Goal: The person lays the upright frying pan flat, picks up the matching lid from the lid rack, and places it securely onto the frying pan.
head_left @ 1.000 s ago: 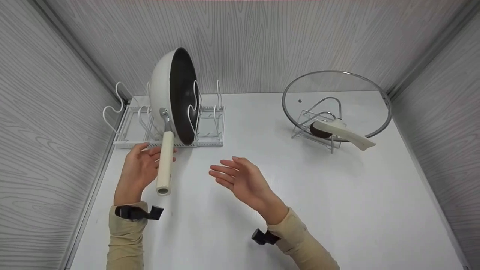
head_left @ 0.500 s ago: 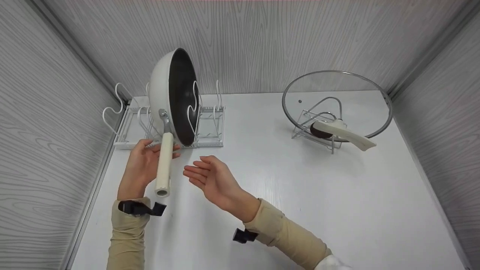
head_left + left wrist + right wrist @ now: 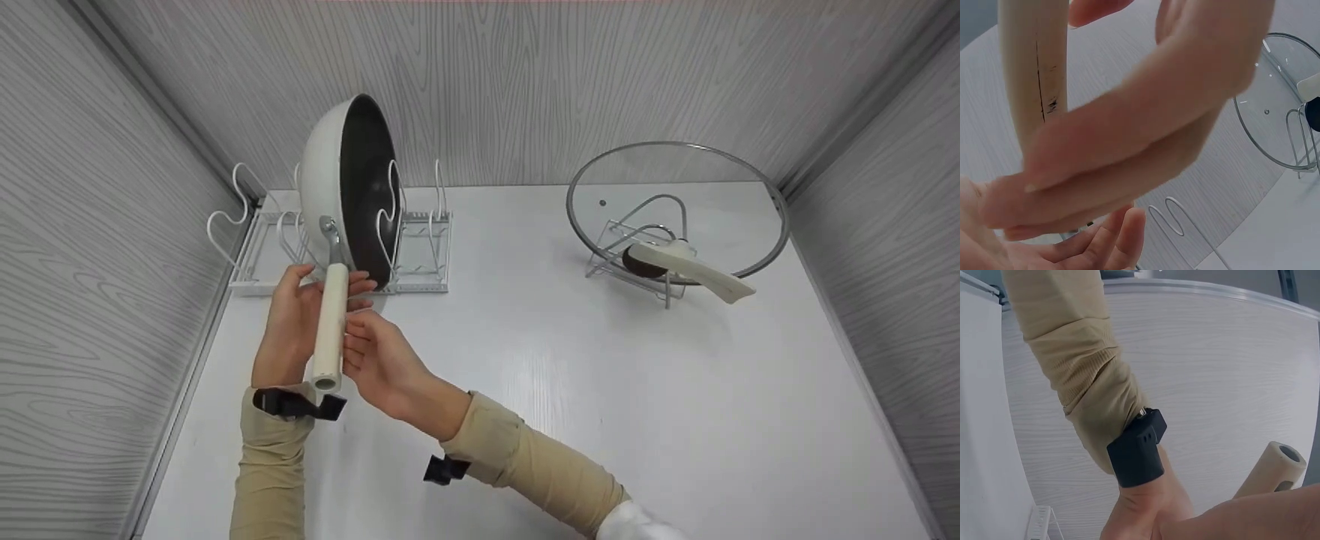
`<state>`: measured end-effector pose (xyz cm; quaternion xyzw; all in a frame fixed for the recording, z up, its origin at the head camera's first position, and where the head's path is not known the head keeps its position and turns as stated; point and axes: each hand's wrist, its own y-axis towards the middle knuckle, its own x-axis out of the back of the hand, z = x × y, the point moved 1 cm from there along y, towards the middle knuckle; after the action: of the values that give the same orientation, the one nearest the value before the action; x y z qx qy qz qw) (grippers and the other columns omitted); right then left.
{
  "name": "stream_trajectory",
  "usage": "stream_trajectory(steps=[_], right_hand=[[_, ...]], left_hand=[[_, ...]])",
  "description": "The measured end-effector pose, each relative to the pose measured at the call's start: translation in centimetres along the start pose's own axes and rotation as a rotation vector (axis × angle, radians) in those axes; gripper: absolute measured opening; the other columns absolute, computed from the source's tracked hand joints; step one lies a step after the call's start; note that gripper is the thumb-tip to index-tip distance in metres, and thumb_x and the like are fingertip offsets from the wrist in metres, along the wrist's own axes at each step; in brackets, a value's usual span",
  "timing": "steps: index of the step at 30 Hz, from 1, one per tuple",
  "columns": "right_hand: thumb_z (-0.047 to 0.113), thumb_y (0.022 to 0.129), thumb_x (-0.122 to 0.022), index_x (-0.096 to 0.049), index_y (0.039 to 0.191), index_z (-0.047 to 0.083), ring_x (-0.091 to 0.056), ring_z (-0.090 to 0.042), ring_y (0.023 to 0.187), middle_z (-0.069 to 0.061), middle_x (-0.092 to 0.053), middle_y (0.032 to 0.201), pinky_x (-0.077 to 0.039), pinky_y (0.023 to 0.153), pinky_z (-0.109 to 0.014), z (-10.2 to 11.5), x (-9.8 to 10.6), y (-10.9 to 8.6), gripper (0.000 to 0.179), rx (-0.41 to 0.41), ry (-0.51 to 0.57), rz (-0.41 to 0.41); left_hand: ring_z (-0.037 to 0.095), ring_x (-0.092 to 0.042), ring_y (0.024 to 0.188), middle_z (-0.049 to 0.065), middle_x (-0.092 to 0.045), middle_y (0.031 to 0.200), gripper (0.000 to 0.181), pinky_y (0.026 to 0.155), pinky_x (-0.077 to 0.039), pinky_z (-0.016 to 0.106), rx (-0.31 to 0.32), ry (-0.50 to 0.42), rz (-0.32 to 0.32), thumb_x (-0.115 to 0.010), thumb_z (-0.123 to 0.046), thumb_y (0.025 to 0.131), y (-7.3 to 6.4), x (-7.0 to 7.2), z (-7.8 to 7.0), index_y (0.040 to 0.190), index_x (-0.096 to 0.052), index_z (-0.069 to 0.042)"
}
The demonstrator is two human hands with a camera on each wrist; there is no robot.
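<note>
A frying pan (image 3: 321, 165), white outside and dark inside, stands on edge in a white wire rack (image 3: 424, 255), its cream handle (image 3: 330, 322) pointing toward me. My left hand (image 3: 291, 322) is at the handle's left, with fingers passing behind it under the pan's lower edge. On the other side, my right hand (image 3: 390, 367) has its extended fingertips at the handle, partly hidden by it. In the left wrist view, the right hand's fingers (image 3: 1129, 124) lie across the handle (image 3: 1033, 79). The right wrist view shows the handle's hollow end (image 3: 1275, 467). Neither hand is curled around it.
To the right, a glass lid (image 3: 679, 143) with a metal rim and a cream-and-brown handle (image 3: 690, 266) leans in a small wire stand (image 3: 666, 296). Wood-patterned panels (image 3: 480, 90) enclose the white tabletop (image 3: 540, 315) at the back and both sides.
My right hand has moved left across the tabletop to the pan handle. The left hand has shifted slightly up and right, closer behind the handle. The pan stays in the rack.
</note>
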<state>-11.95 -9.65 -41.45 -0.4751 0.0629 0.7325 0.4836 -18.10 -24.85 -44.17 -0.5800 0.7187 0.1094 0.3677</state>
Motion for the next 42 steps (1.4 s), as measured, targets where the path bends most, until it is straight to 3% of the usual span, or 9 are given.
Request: stream_trajectory(steps=[5, 11, 14, 18, 23, 26, 29, 34, 42], right_hand=[[0.026, 0.095, -0.052, -0.043, 0.134, -0.004, -0.052, -0.028, 0.123, -0.017, -0.056, 0.128, -0.034, 0.112, -0.037, -0.5, -0.6, 0.4, 0.049, -0.004, 0.007, 0.001], [0.021, 0.094, -0.052, -0.041, 0.132, -0.001, -0.063, -0.022, 0.097, -0.015, -0.061, 0.110, -0.045, 0.102, -0.037, -0.6, -1.2, 0.8, 0.045, -0.018, 0.055, 0.023], [0.017, 0.095, -0.050, -0.040, 0.132, 0.000, -0.065, -0.021, 0.089, -0.014, -0.062, 0.103, -0.049, 0.100, -0.038, -0.6, -1.6, 0.8, 0.041, -0.031, 0.076, 0.051], [0.010, 0.095, -0.051, -0.047, 0.123, -0.004, -0.064, -0.022, 0.087, -0.015, -0.061, 0.098, -0.052, 0.097, -0.042, -0.7, -2.1, 0.7, 0.032, -0.063, 0.104, 0.067], [0.005, 0.093, -0.055, -0.056, 0.104, -0.002, -0.064, -0.017, 0.077, -0.012, -0.061, 0.087, -0.058, 0.076, -0.029, -0.7, -2.6, 0.9, 0.013, -0.068, 0.080, 0.071], [0.003, 0.093, -0.054, -0.055, 0.096, 0.001, -0.058, -0.012, 0.065, -0.008, -0.057, 0.078, -0.053, 0.060, -0.020, -0.6, -2.8, 1.1, 0.003, -0.058, 0.046, 0.097], [0.000, 0.093, -0.052, -0.053, 0.093, 0.002, -0.052, -0.010, 0.058, -0.006, -0.053, 0.072, -0.048, 0.053, -0.016, -0.5, -2.8, 1.1, 0.002, -0.060, 0.022, 0.115], [-0.004, 0.088, -0.052, -0.046, 0.099, 0.000, -0.052, -0.010, 0.055, -0.008, -0.053, 0.070, -0.048, 0.052, -0.016, -0.4, -2.6, 1.1, 0.013, -0.060, -0.018, 0.098], [-0.005, 0.087, -0.049, -0.041, 0.112, -0.001, -0.052, -0.010, 0.052, -0.010, -0.052, 0.073, -0.049, 0.050, -0.017, -0.6, -2.1, 1.0, 0.027, -0.035, -0.093, 0.085]], left_hand=[[0.029, -0.064, 0.105, 0.018, -0.064, 0.122, 0.063, 0.109, -0.037, 0.041, 0.003, 0.037, 0.012, -0.027, -0.041, 0.105, 0.0, -0.5, 0.1, 0.138, -0.044, 0.010], [0.028, -0.062, 0.101, 0.016, -0.065, 0.118, 0.059, 0.096, -0.044, 0.035, 0.027, 0.050, 0.015, -0.031, -0.039, 0.105, 0.0, -1.3, 0.1, 0.135, -0.047, 0.010], [0.027, -0.062, 0.101, 0.017, -0.065, 0.117, 0.057, 0.097, -0.045, 0.034, 0.019, 0.053, 0.025, -0.029, -0.036, 0.106, 0.0, -1.9, -0.1, 0.134, -0.046, 0.011], [0.026, -0.064, 0.100, 0.017, -0.064, 0.117, 0.055, 0.102, -0.044, 0.035, 0.025, 0.032, 0.020, -0.028, -0.034, 0.106, -0.1, -2.4, -0.2, 0.133, -0.045, 0.012], [0.023, -0.063, 0.089, 0.016, -0.066, 0.111, 0.043, 0.095, -0.048, 0.033, 0.031, 0.040, 0.021, -0.035, -0.030, 0.107, 0.0, -2.9, -0.4, 0.121, -0.049, 0.008], [0.022, -0.062, 0.085, 0.014, -0.067, 0.107, 0.032, 0.091, -0.049, 0.032, 0.011, 0.063, 0.034, -0.038, -0.026, 0.106, 0.1, -2.8, -0.4, 0.108, -0.051, 0.003], [0.022, -0.063, 0.084, 0.012, -0.067, 0.104, 0.026, 0.090, -0.050, 0.031, -0.009, 0.063, 0.060, -0.042, -0.024, 0.104, 0.5, -2.0, -0.3, 0.100, -0.052, -0.001], [0.022, -0.064, 0.078, 0.011, -0.067, 0.093, 0.021, 0.081, -0.052, 0.030, -0.009, 0.072, 0.042, -0.046, -0.021, 0.100, 1.4, -1.0, 0.1, 0.092, -0.055, -0.004], [0.023, -0.062, 0.081, 0.011, -0.065, 0.094, 0.016, 0.081, -0.049, 0.032, 0.010, 0.064, 0.032, -0.051, -0.020, 0.100, 0.9, -0.8, 0.5, 0.095, -0.058, -0.006]])
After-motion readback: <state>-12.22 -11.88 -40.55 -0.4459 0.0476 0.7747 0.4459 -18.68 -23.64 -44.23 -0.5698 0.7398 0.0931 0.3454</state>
